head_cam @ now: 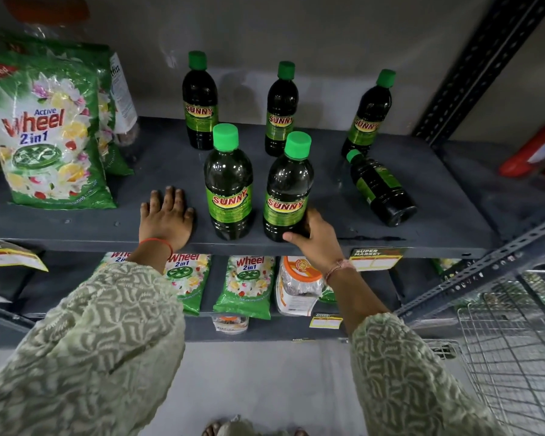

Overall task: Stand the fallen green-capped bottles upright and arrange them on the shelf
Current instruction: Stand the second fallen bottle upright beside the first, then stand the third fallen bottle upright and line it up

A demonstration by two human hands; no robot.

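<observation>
Several dark green-capped "Sunny" bottles are on the grey shelf (139,171). Three stand at the back: one at back left (199,102), one in the middle (280,110), one at back right (368,116). Two stand at the front: the front left bottle (228,184) and the front right bottle (288,190). One fallen bottle (381,188) lies on its side at the right, cap pointing to the back left. My right hand (317,239) grips the base of the front right bottle. My left hand (167,218) rests flat on the shelf, left of the front left bottle.
Green "Wheel" detergent bags (49,133) stand at the shelf's left. More bags (244,284) and a jar (298,286) fill the lower shelf. A perforated metal upright (472,70) rises at the right, with a wire basket (516,357) below it.
</observation>
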